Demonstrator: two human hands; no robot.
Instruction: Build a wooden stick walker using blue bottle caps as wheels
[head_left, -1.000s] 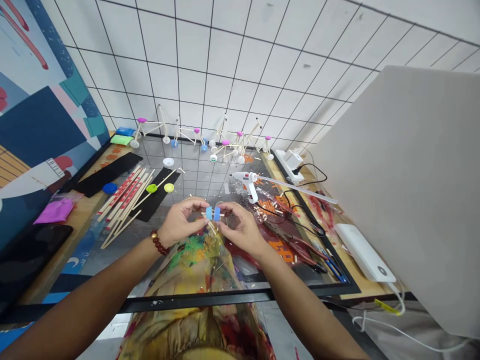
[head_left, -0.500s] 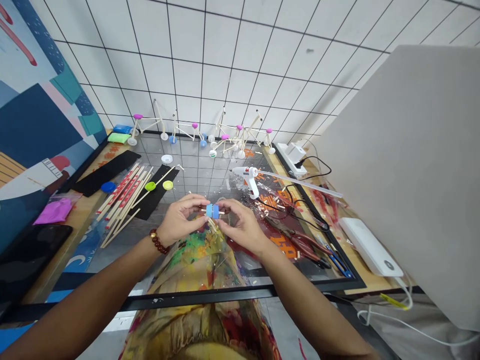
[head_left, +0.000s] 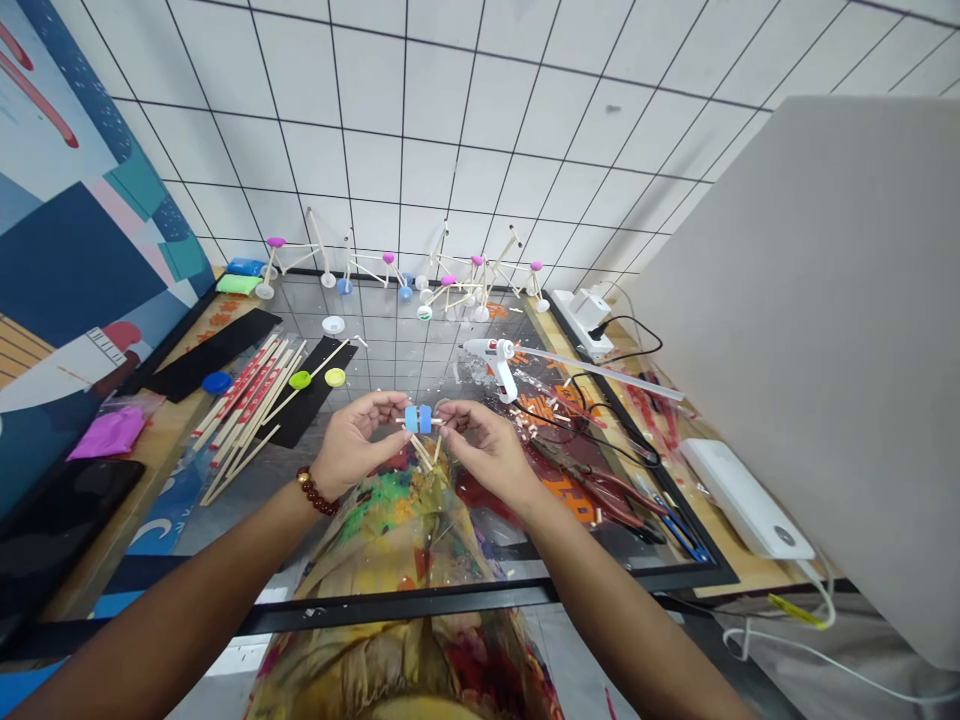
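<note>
Between my hands, two blue bottle caps (head_left: 411, 420) sit side by side on a short wooden stick, a small gap between them. My left hand (head_left: 360, 440), with a beaded bracelet on the wrist, pinches the left end by thumb and fingers. At the other end, my right hand (head_left: 486, 452) has thumb and forefinger closed on the stick's tip. Thin wooden sticks (head_left: 421, 452) slant down below the caps; whether they are joined to them I cannot tell. A white glue gun (head_left: 495, 358) stands beyond my right hand, its clear glue stick reaching right.
Small stick bicycles (head_left: 367, 262) line the wall. Left lie wooden sticks (head_left: 251, 400), a lime cap (head_left: 300, 380), a yellow cap (head_left: 334, 377), a blue lid (head_left: 217, 383) and a black phone (head_left: 67, 510). Right are red-handled pliers (head_left: 600, 490), a power strip (head_left: 581, 322) and a white device (head_left: 746, 500).
The gap between the two blue caps has widened, and my right fingers have drawn slightly away from the right cap. More of the slanting sticks shows beneath. The view has tipped slightly upward.
</note>
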